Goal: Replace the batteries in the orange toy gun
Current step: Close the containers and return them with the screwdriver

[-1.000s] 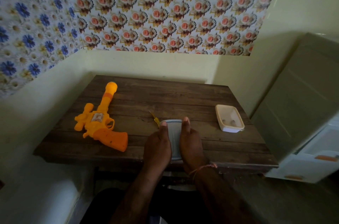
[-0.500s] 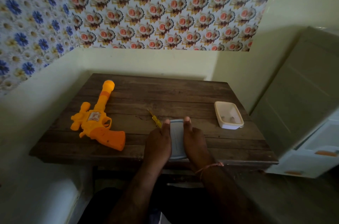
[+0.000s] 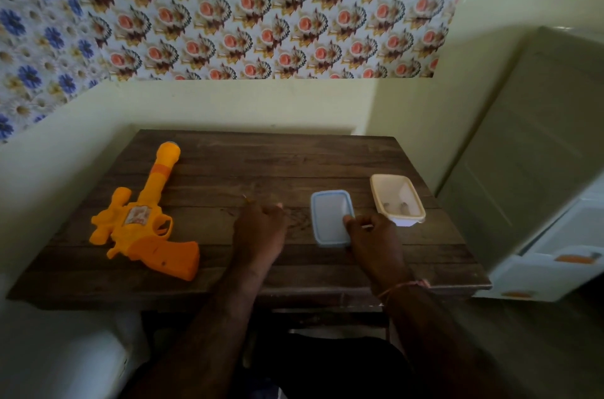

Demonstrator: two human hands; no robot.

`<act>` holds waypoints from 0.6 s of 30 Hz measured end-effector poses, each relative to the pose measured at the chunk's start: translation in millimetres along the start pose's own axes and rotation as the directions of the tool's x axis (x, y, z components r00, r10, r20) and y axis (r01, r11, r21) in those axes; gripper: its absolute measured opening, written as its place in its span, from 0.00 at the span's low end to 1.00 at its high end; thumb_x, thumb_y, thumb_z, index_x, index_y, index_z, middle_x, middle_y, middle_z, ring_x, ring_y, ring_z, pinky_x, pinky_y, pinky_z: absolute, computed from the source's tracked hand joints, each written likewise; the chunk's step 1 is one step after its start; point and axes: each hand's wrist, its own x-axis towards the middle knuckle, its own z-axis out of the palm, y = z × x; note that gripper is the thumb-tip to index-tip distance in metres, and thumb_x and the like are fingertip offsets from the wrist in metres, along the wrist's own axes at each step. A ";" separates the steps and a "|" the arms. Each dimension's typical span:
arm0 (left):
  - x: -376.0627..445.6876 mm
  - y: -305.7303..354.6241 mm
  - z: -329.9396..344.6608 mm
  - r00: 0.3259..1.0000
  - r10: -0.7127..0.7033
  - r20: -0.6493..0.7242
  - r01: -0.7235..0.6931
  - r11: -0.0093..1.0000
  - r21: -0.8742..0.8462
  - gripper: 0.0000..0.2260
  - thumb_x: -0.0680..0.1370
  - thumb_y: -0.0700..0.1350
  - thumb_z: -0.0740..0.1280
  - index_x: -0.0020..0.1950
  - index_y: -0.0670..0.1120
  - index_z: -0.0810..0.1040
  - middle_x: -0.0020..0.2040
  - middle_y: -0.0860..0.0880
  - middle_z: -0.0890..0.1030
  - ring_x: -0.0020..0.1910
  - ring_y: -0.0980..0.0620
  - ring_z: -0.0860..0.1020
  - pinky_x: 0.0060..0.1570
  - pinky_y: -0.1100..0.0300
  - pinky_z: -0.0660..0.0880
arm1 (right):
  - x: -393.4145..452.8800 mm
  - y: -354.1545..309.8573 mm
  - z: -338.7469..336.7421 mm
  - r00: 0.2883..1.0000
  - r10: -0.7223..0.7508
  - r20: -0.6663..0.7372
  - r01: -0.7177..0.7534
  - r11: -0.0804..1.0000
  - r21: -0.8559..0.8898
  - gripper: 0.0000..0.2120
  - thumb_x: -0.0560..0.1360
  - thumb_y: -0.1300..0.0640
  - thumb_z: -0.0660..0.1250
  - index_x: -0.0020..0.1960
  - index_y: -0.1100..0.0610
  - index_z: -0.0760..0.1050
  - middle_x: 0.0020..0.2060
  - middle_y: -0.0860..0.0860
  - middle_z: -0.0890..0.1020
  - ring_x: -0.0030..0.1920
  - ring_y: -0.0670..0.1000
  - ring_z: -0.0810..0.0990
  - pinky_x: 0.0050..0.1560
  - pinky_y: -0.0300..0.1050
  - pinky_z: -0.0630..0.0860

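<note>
Two forearms reach in over the near edge of the wooden table [image 3: 327, 150], one on each side of its middle. A thin reddish thread [image 3: 400, 288] circles the right wrist. The right hand [image 3: 376, 240] lies on the table towards the right edge, fingers curled, thumb and fingertips gripping the near right corner of a pale blue lid [image 3: 331, 218] that lies flat on the boards. The left hand [image 3: 260, 230] rests near the middle of the table with its fingers curled under; a thin yellow tip [image 3: 245, 198] pokes out just beyond its knuckles, likely a small tool, but whether the fingers grip it cannot be told.

Just beyond and to the right of the lid, close beside it, sits an open cream plastic box [image 3: 379, 192], its long side running away from the near edge. Two small dim shapes [image 3: 395, 205] lie in its bottom, too blurred to identify.

Over by the left edge the orange toy gun [image 3: 147, 225] lies flat on its side, well apart from both hands, its grip pointing at the near edge and its long barrel at the far left corner. A worn sticker [image 3: 139, 215] shows on its body.

Past the right edge stands a pale cabinet [image 3: 539, 150] with white drawers and orange handles.
</note>
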 end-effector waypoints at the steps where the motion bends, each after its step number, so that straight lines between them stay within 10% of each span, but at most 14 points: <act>1: 4.2 0.3 0.4 1.000 0.026 -0.016 -0.025 0.998 0.059 0.14 0.81 0.51 0.63 0.55 0.42 0.80 0.55 0.41 0.81 0.52 0.42 0.78 0.45 0.59 0.66 | 6.1 -1.2 -3.6 1.000 0.000 -0.023 0.000 1.000 -0.008 0.07 0.74 0.50 0.69 0.42 0.52 0.74 0.45 0.52 0.81 0.48 0.54 0.82 0.48 0.54 0.82; 13: 58.9 4.5 21.7 0.998 -0.014 0.060 -0.015 0.890 0.456 0.24 0.80 0.47 0.62 0.74 0.46 0.61 0.66 0.39 0.74 0.63 0.37 0.74 0.57 0.47 0.73 | 58.1 -5.2 -1.1 1.000 -0.013 -0.019 0.012 0.996 -0.084 0.08 0.75 0.49 0.68 0.41 0.52 0.75 0.39 0.51 0.81 0.41 0.52 0.83 0.43 0.51 0.83; 18: 61.0 9.6 27.8 0.983 0.159 -0.093 -0.141 0.974 0.179 0.16 0.82 0.42 0.60 0.69 0.47 0.67 0.62 0.42 0.77 0.55 0.42 0.77 0.45 0.55 0.68 | 65.2 -1.7 15.2 0.996 0.040 0.081 -0.040 0.999 -0.003 0.10 0.75 0.49 0.68 0.48 0.56 0.78 0.39 0.52 0.83 0.37 0.51 0.84 0.42 0.51 0.83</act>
